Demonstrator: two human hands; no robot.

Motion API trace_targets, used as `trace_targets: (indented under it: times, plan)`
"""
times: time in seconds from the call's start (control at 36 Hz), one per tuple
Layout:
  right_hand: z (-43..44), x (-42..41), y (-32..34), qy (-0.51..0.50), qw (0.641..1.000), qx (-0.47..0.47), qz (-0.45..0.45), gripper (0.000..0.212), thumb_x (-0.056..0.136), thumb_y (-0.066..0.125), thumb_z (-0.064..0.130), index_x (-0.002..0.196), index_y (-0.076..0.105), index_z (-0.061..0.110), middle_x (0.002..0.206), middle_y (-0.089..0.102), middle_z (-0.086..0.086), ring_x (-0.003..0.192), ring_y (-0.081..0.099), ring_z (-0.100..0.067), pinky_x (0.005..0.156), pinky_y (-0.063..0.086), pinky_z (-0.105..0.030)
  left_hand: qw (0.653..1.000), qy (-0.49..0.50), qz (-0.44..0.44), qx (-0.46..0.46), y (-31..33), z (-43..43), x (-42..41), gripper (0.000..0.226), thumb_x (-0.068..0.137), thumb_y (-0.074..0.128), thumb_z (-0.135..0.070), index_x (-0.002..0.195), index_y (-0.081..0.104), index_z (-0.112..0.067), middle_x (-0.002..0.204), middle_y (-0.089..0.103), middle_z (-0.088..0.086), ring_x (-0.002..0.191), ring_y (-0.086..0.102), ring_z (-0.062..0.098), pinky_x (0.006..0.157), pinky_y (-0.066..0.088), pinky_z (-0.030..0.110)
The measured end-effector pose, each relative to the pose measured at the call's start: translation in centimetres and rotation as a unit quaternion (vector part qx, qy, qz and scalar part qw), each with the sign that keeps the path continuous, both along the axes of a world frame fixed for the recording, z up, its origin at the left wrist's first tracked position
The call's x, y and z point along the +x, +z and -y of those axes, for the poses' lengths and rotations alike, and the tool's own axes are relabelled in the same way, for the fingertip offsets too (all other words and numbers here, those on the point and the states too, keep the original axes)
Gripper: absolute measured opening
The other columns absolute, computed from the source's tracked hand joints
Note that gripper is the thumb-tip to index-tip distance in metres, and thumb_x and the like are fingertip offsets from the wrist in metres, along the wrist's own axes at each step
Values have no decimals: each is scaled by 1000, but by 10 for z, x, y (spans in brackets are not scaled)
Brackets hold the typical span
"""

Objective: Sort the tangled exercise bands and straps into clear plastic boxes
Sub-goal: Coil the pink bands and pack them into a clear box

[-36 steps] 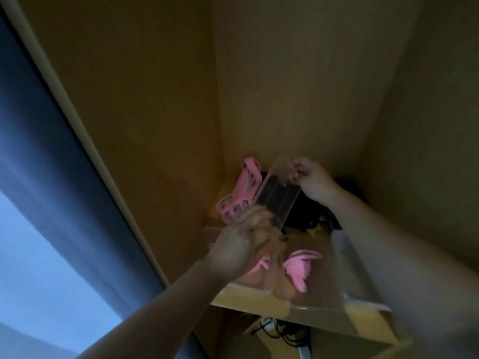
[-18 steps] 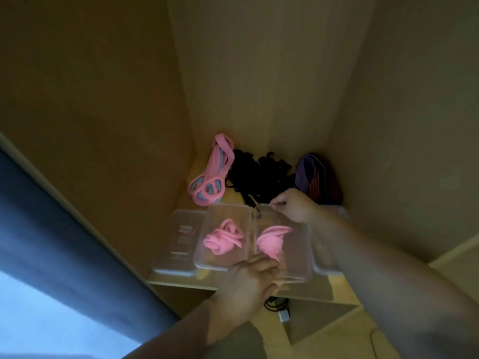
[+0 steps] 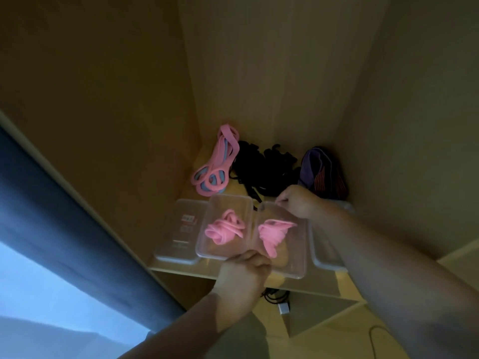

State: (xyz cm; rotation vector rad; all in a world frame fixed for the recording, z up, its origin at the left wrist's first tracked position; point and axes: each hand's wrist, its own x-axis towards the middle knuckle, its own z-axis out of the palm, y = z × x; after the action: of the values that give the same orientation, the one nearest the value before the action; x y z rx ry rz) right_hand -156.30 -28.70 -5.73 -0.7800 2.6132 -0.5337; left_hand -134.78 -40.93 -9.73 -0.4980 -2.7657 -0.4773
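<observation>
Two items stowed: coiled pink bundle (image 3: 224,226) and folded pink bundle (image 3: 274,231), both seen inside the middle clear box (image 3: 293,257) on the shelf (image 3: 181,269). Left hand (image 3: 243,270) grips its near rim; right hand (image 3: 295,203) pinches the far rim. Unsorted behind: pink-and-blue band (image 3: 217,164), black straps (image 3: 264,169), purple band (image 3: 321,172). Step judged: settling the pink box. Next calls for letting go and drawing one item free of the pile.
</observation>
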Motion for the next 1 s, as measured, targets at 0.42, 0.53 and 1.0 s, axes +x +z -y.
trace_targets:
  times: [0.42, 0.53, 1.0]
  plan:
    - [4, 27, -11, -16, 995, 45, -84, 34, 94, 50, 16, 126, 59, 23, 126, 53, -6, 113, 55, -27, 93, 43, -31, 975, 60, 190, -94, 26, -35, -20, 86, 77, -5, -39, 151, 17, -3, 160, 11, 14, 149, 8, 27, 121, 1, 39]
    - [6, 41, -13, 7, 999, -34, -40, 34, 93, 60, 16, 127, 59, 19, 120, 57, 1, 111, 55, -17, 89, 41, -14, 969, 55, 200, -135, 19, -33, -19, 76, 86, -3, -39, 152, 3, -4, 160, -5, 13, 148, -8, 26, 116, -14, 37]
    - [18, 35, -18, 10, 991, 129, -14, 54, 102, 20, 45, 153, 11, 29, 153, 29, -7, 140, 27, -28, 114, 18, -42, 953, 37, 237, -183, 11, -31, -30, 70, 101, 11, -49, 149, -14, -4, 156, -22, 13, 145, -21, 27, 109, -23, 33]
